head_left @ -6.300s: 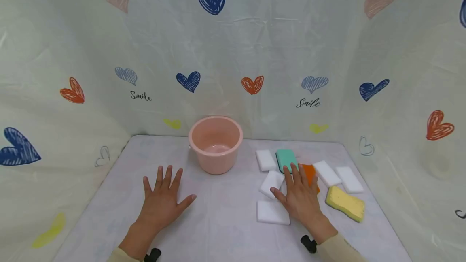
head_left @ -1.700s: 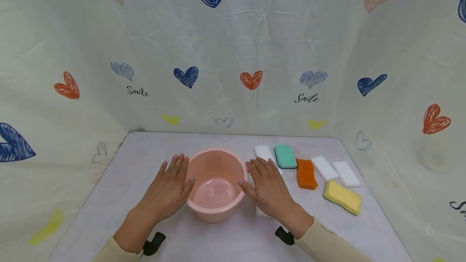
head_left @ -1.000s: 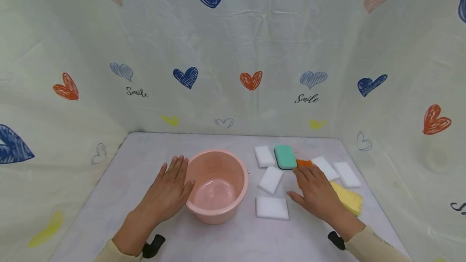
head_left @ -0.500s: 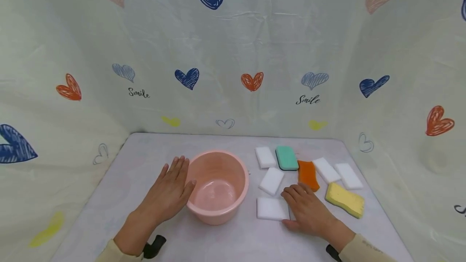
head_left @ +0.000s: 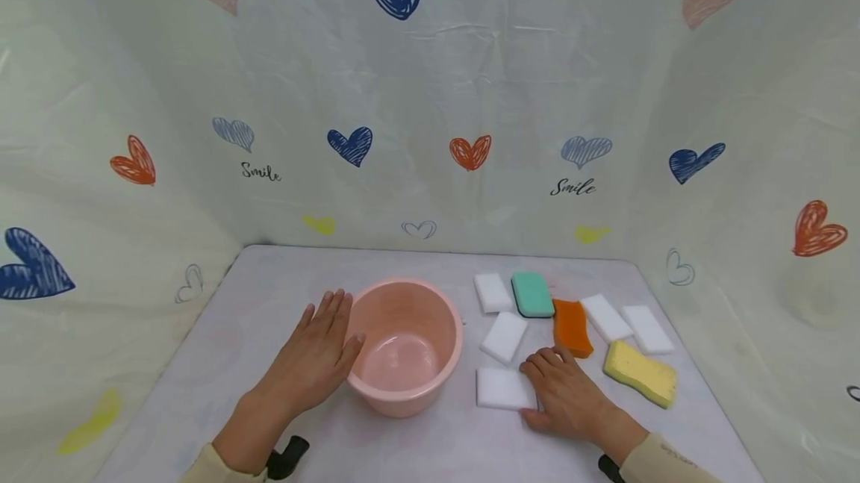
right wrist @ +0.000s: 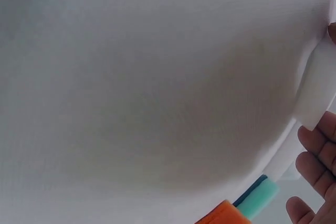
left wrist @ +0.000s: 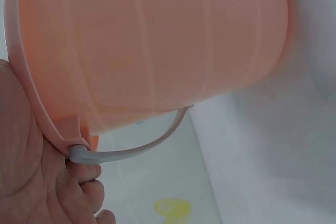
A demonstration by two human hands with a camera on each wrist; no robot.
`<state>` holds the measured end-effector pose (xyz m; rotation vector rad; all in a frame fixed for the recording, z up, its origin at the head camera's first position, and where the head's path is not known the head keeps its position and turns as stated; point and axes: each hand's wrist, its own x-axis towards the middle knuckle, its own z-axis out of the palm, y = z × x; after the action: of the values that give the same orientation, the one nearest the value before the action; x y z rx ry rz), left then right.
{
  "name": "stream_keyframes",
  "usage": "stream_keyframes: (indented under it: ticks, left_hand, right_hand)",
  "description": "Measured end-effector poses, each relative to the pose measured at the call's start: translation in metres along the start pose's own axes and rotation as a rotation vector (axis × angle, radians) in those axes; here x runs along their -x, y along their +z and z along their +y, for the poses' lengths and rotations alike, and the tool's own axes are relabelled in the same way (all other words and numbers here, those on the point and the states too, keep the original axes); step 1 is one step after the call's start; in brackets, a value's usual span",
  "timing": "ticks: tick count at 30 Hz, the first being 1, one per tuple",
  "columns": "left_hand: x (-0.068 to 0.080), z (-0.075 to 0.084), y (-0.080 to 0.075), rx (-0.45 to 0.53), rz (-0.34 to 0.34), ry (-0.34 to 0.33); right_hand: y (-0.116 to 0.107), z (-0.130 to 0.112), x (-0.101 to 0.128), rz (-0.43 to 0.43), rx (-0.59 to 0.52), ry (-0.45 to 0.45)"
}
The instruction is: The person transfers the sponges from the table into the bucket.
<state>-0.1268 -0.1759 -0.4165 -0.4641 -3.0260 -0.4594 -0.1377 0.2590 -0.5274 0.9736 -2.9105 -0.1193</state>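
Observation:
A pink bucket (head_left: 403,396) stands upright near the table's middle; nothing shows inside it. My left hand (head_left: 316,363) lies flat against its left wall with straight fingers. In the left wrist view the bucket (left wrist: 157,45) fills the frame, its grey handle (left wrist: 142,145) hanging beside my palm. My right hand (head_left: 564,396) holds the right end of the nearest white sponge (head_left: 500,387), which lies flat on the table, with the thumb at its near edge and curled fingers at its far edge. The right wrist view shows this sponge (right wrist: 317,90) between thumb and fingers (right wrist: 315,153).
More sponges lie behind my right hand: a white one (head_left: 504,336), another white one (head_left: 492,292), a green one (head_left: 532,294), an orange one (head_left: 571,326), a yellow one (head_left: 640,373) and two white ones (head_left: 606,317) at the far right. Heart-printed sheets wall the table (head_left: 269,296).
My right hand left the bucket, went over the orange sponge, then drew back and closed on the nearest white sponge. The left hand and bucket have stayed put since the bucket came nearer.

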Motion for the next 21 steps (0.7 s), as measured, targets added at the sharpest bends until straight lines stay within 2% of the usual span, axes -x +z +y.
stream_keyframes:
  ticks: [5,9,15,21]
  left_hand:
    - [0.0,0.0,0.001,0.008,-0.003,-0.003]
    - [-0.001,0.0,0.001,0.001,0.005,-0.002]
    - [-0.002,0.0,0.001,0.005,0.011,0.005]
    - [-0.002,-0.001,0.001,-0.002,0.004,0.002]
  right_hand:
    - [-0.002,-0.001,0.0,0.013,-0.018,0.007]
    - [-0.009,0.0,0.0,0.073,-0.008,0.012]
    - [-0.031,0.016,-0.008,0.262,-0.017,0.043]
    - [-0.075,0.034,-0.037,0.462,0.029,0.037]
